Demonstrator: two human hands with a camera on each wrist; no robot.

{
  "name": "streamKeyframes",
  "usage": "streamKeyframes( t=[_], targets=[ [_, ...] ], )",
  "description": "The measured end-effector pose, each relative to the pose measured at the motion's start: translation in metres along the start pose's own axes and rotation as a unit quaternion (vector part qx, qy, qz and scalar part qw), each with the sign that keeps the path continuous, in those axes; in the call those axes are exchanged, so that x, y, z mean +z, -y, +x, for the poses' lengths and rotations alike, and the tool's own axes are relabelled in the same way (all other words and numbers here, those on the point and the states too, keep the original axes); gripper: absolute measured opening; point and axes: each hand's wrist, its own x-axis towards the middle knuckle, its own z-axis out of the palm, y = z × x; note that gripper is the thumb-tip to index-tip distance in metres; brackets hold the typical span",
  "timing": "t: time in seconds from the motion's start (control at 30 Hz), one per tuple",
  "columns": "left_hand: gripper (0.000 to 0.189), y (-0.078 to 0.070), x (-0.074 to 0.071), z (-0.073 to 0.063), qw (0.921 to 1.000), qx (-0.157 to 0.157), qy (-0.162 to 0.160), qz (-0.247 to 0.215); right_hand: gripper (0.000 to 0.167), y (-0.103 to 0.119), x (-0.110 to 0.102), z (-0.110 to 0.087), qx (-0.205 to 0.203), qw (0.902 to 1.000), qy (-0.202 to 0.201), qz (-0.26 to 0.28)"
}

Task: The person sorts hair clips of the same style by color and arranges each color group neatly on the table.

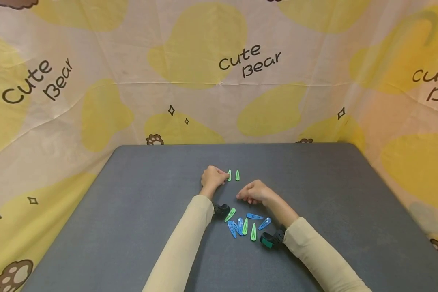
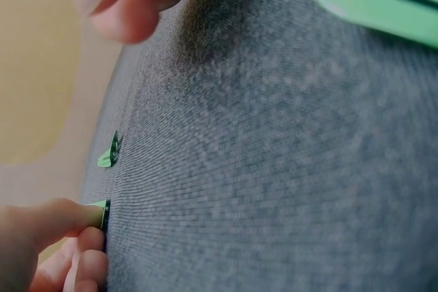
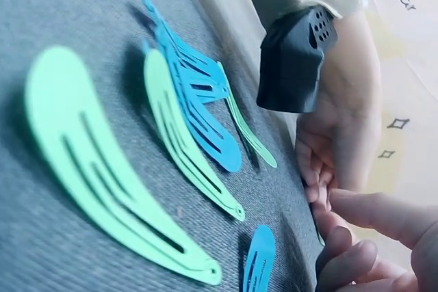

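Observation:
Near the far side of the table, my left hand (image 1: 213, 177) pinches a green snap hair clip (image 1: 229, 173) between thumb and forefinger. The left wrist view shows that clip (image 2: 102, 211) at the tabletop, partly hidden by the fingertips. A second green hair clip (image 1: 237, 175) stands just to its right, apart from it. My right hand (image 1: 257, 192) hovers nearer to me and to the right, fingers loosely bent, with nothing visible in them. Below it lies a loose group of hair clips, among them a green one (image 3: 102, 169) and a blue one (image 3: 205, 128).
The grey table (image 1: 149, 182) reaches back to a patterned cloth (image 1: 204, 48) hanging behind it. Blue clips (image 1: 232, 229) and green clips (image 1: 253, 232) lie between the forearms, close to the black wrist cameras (image 1: 222, 210). Several of them overlap.

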Motion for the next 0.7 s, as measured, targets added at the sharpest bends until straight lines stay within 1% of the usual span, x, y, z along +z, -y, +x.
streamKeyframes(
  t=[0.1, 0.27, 0.53, 0.7],
  targets=[
    [0.017, 0.000, 0.000, 0.000, 1.0000, -0.002, 0.001, -0.001, 0.014, -0.001, 0.002, -0.002, -0.009, 0.9997, 0.015, -0.015],
    [0.017, -0.001, 0.000, 0.000, 1.0000, -0.006, 0.003, -0.003, 0.012, -0.003, 0.005, -0.005, -0.021, 0.9990, 0.027, -0.030],
    [0.017, 0.000, 0.000, -0.001, 0.9999, -0.011, 0.001, -0.005, 0.015, -0.002, 0.009, -0.010, -0.036, 0.9973, 0.050, -0.040],
    [0.017, 0.000, 0.001, 0.000, 0.9999, -0.011, 0.000, -0.003, 0.013, -0.003, 0.012, -0.011, -0.044, 0.9967, 0.051, -0.045]
  ],
)
